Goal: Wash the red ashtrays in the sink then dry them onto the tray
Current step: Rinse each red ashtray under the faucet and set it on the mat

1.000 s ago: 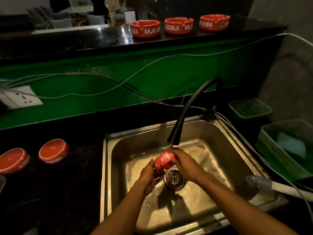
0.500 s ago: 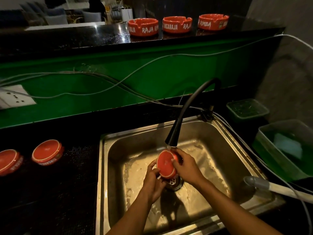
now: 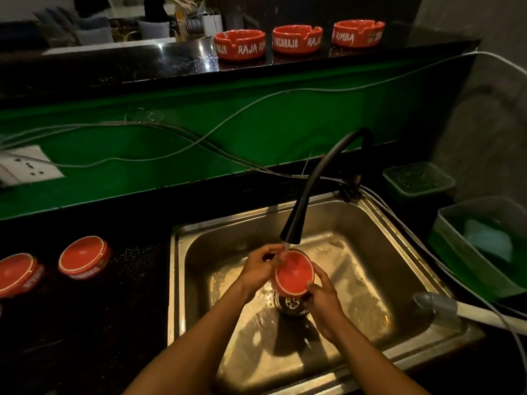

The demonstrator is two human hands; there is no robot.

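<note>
The red ashtray (image 3: 294, 273) is held over the drain (image 3: 291, 303) in the middle of the sink (image 3: 399, 232), its flat base turned up toward the camera, under the thin stream from the black faucet (image 3: 302, 212). The left hand (image 3: 258, 266) grips its rim at about 9 o'clock and the right hand (image 3: 322, 295) grips it at 4 o'clock. Wet glazed ware could slip and chip on the steel below; water striking the tilted base could also splash toward the wall socket (image 3: 25, 166) and loose cables (image 3: 199, 143) at 10 o'clock. By count: one ashtray in hand, two inverted ashtrays (image 3: 82, 258) on the tabletop (image 3: 85, 323) at 9 o'clock, three upright ashtrays (image 3: 296, 39) on the upper ledge (image 3: 114, 67) at 12 o'clock, two plastic tubs (image 3: 479, 252) at 3 o'clock.
</note>
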